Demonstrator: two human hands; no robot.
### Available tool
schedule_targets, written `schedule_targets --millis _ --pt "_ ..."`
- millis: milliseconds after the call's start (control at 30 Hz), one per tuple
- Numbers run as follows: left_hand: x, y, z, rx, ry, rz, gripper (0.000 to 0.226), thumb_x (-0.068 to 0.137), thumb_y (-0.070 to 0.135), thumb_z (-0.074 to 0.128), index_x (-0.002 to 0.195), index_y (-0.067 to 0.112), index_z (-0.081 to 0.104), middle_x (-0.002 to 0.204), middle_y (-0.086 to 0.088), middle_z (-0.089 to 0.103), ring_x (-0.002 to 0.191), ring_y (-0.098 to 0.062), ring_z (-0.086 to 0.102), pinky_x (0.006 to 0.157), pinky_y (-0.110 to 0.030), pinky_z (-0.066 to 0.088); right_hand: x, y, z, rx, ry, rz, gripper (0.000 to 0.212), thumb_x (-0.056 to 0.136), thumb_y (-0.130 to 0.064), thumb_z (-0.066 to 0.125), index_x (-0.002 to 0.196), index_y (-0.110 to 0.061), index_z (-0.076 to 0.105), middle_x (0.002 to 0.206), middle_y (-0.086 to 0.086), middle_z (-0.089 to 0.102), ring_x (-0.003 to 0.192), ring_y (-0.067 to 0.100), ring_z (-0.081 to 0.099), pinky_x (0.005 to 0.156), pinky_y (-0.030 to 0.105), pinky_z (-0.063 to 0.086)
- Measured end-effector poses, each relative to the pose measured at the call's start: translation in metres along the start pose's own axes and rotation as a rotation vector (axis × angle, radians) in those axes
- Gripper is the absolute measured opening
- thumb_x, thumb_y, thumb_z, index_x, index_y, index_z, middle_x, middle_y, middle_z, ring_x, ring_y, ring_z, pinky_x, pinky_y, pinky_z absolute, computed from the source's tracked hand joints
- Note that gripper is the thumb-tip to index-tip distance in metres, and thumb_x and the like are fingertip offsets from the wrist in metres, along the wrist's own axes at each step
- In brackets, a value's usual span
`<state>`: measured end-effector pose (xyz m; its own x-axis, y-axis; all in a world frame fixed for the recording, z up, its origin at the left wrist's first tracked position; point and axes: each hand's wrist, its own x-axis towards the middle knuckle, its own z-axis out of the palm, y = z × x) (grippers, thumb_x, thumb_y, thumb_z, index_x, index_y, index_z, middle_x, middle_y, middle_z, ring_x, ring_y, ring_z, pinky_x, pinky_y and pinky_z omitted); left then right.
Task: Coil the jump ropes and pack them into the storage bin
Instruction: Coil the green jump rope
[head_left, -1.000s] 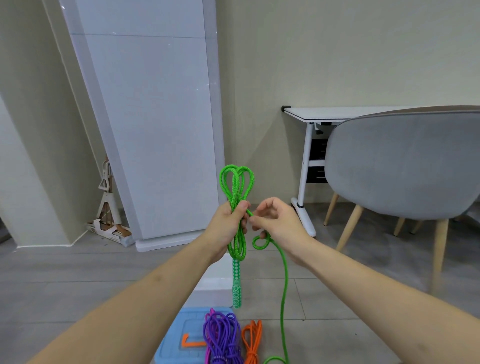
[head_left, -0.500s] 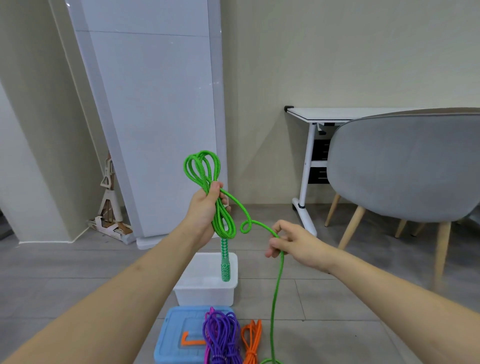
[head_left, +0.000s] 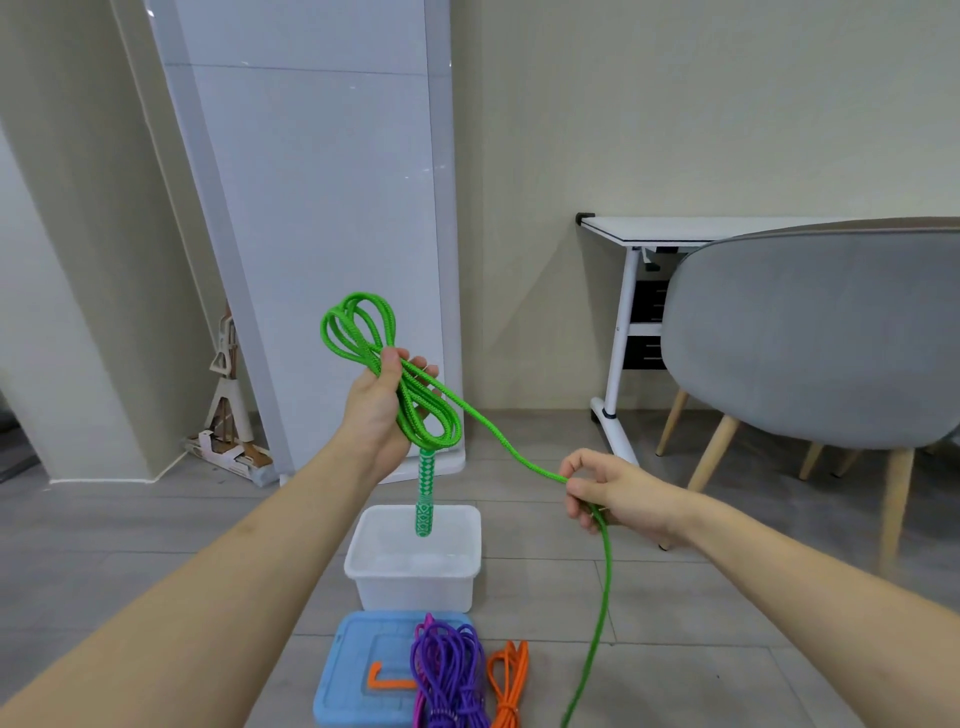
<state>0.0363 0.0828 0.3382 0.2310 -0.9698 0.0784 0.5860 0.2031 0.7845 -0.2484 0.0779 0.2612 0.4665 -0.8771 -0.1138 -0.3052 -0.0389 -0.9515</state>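
My left hand (head_left: 376, 408) grips a bundle of loops of the green jump rope (head_left: 415, 405), raised in front of me; its patterned green handle (head_left: 425, 496) hangs down over the white storage bin (head_left: 415, 571) on the floor. From the bundle a free strand runs right and down to my right hand (head_left: 608, 493), which pinches it; the rest trails to the floor. A purple jump rope (head_left: 447, 670) and an orange jump rope (head_left: 509, 680) lie coiled near the bottom edge.
A blue bin lid (head_left: 363, 670) with an orange clip lies under the purple rope. A grey chair (head_left: 810, 338) and a white desk (head_left: 675, 234) stand at the right. A white panel (head_left: 322, 208) and a folded item lean against the wall behind.
My hands have moved apart: the left hand went left with the loops, the right hand slid down and to the right along the free strand, pulling it straight.
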Motion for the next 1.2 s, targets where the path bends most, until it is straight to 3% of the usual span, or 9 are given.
schedule_targets --millis 200,400,533,667,867,1033,1200 --pt "-0.006 -0.005 0.003 -0.062 -0.072 -0.09 0.026 0.106 0.035 0.044 0.096 0.015 0.057 0.076 -0.003 0.064 0.071 -0.02 0.065 0.086 -0.051 0.058 0.001 -0.008 0.005 0.094 -0.22 -0.028 0.007 0.101 -0.005 0.055 0.097 -0.007 0.06 0.082 0.005 0.059 0.064 0.013 0.049 0.065 0.029 0.038" --pt "-0.008 -0.003 0.006 -0.124 -0.187 -0.206 0.027 0.106 0.038 0.041 0.093 0.018 0.054 0.069 0.004 0.056 0.058 -0.013 0.06 0.065 -0.032 0.06 0.003 -0.009 0.012 -0.059 -0.406 0.015 0.007 0.098 -0.014 0.063 0.098 -0.009 0.067 0.08 0.003 0.058 0.068 0.014 0.045 0.065 0.025 0.039" --pt "-0.003 0.0 -0.001 -0.162 -0.217 -0.252 0.026 0.103 0.043 0.044 0.092 0.021 0.051 0.066 0.009 0.04 0.043 -0.006 0.036 0.046 -0.021 0.043 0.001 -0.01 0.005 -0.149 -0.348 0.017 0.016 0.102 -0.017 0.06 0.091 -0.012 0.069 0.071 0.0 0.052 0.064 0.01 0.045 0.064 0.023 0.039" --pt "0.0 -0.001 -0.009 -0.007 -0.214 -0.268 0.026 0.105 0.041 0.044 0.091 0.019 0.05 0.065 0.009 0.037 0.041 -0.005 0.029 0.041 -0.018 0.03 0.0 -0.009 -0.003 -0.129 -0.235 0.008 0.017 0.103 -0.016 0.059 0.091 -0.008 0.068 0.068 -0.002 0.049 0.06 0.009 0.04 0.06 0.022 0.035" --pt "-0.007 -0.016 -0.011 0.353 -0.24 -0.267 0.024 0.105 0.04 0.048 0.096 0.017 0.049 0.069 0.005 0.044 0.049 -0.008 0.027 0.043 -0.02 0.032 0.005 -0.018 -0.002 -0.168 -0.121 -0.11 0.012 0.1 -0.017 0.064 0.094 -0.01 0.073 0.074 -0.003 0.057 0.064 0.007 0.044 0.059 0.022 0.036" --pt "-0.013 -0.027 -0.005 0.461 -0.335 -0.315 0.026 0.104 0.039 0.049 0.095 0.015 0.052 0.07 0.001 0.048 0.049 -0.012 0.039 0.048 -0.024 0.04 0.0 -0.044 0.014 -0.315 -0.11 -0.234 0.01 0.1 -0.022 0.066 0.093 -0.024 0.074 0.078 -0.011 0.06 0.068 0.003 0.045 0.066 0.022 0.039" --pt "-0.019 -0.035 0.002 0.461 -0.393 -0.31 0.028 0.104 0.039 0.048 0.101 0.011 0.052 0.072 0.0 0.05 0.057 -0.016 0.049 0.059 -0.031 0.051 -0.005 -0.067 0.035 -0.251 -0.144 -0.339 0.011 0.1 -0.014 0.064 0.096 -0.02 0.073 0.083 -0.018 0.067 0.079 -0.003 0.055 0.079 0.014 0.043"
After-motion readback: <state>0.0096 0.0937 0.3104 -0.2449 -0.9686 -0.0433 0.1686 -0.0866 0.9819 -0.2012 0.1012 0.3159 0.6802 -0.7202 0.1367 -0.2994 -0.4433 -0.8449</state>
